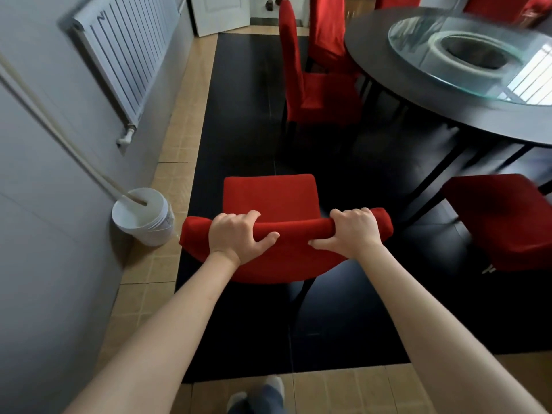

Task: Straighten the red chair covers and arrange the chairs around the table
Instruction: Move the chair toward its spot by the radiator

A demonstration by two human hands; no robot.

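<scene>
A chair in a red cover [270, 195] stands right in front of me on the black floor, away from the round black table [418, 94] at the upper right. My left hand [236, 236] and my right hand [355, 230] both grip the top edge of its backrest, fingers curled over the red fabric. Its seat points away from me. A second red-covered chair [316, 91] stands at the table's left side, and another red seat [504, 216] sits half under the table's near edge at the right.
A glass turntable [475, 55] lies on the table. More red chairs stand behind it. A white bucket [149, 222] with a pale pole leans by the grey wall on the left, below a radiator [125, 52]. A white door [219, 13] stands at the far end.
</scene>
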